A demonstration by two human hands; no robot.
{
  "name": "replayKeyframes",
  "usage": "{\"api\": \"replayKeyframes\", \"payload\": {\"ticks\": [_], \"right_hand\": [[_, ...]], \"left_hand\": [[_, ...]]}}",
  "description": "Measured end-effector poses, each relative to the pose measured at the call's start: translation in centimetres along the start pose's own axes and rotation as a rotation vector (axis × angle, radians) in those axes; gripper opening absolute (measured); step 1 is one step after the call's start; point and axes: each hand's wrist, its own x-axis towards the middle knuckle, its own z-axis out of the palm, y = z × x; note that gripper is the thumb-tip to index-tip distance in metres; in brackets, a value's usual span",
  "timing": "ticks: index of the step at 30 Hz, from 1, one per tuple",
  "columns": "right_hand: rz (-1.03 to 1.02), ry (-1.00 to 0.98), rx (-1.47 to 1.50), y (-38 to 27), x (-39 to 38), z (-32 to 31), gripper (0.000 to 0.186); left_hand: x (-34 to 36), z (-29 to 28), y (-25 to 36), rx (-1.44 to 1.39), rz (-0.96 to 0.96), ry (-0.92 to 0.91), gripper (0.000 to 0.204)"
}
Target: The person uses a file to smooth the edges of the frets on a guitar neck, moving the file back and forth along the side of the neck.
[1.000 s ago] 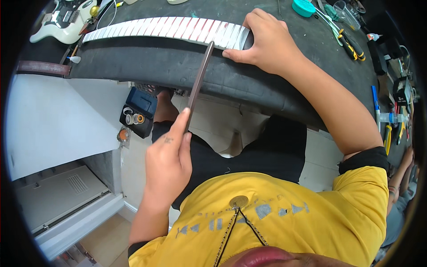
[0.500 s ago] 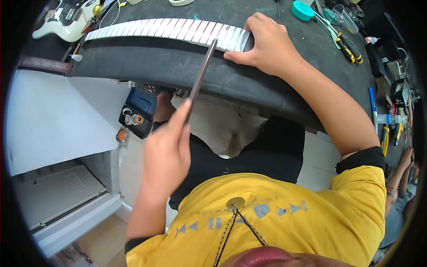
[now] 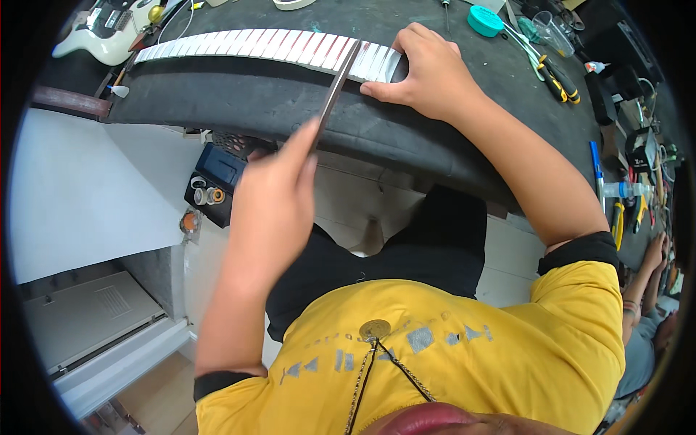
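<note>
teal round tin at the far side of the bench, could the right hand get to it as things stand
Probably yes. The right hand lies on the end of the taped guitar neck, and the teal round tin sits just beyond it on the black bench mat with nothing between. It would have to let go of the neck first.

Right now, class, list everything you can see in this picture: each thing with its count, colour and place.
guitar neck: one, pale taped frets, along the bench top
file: one, dark metal, across the neck
bench mat: one, black, under the neck
electric guitar body: one, white, top left
round tin: one, teal, top right
pliers: one, yellow-black handles, right
left hand: one, grips the file
right hand: one, presses on the neck
</note>
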Motion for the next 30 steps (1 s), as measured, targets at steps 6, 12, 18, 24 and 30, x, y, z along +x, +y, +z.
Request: {"api": "replayKeyframes", "payload": {"ticks": [6,12,18,24,30], "right_hand": [[-0.020,0.000,-0.003,-0.3,0.3,-0.2,0.072],[-0.021,-0.043,0.008,-1.0,1.1,0.4,0.076],[0.011,-0.025,-0.004,-0.3,0.2,0.0,0.079],[-0.002,-0.016,-0.003,-0.4,0.5,0.0,0.077],[-0.027,-0.010,0.006,-0.4,0.4,0.1,0.072]], "left_hand": [[-1.2,-0.1,0.2,0.094,0.053,0.012,0.046],[10.0,1.3,0.1,0.139,0.096,0.026,0.034],[-2.4,0.2,-1.0,0.029,0.084,0.048,0.050],[3.9,-0.2,0.7,0.020,0.058,0.011,0.037],[8.6,0.5,1.1,0.090,0.025,-0.021,0.036]]}}
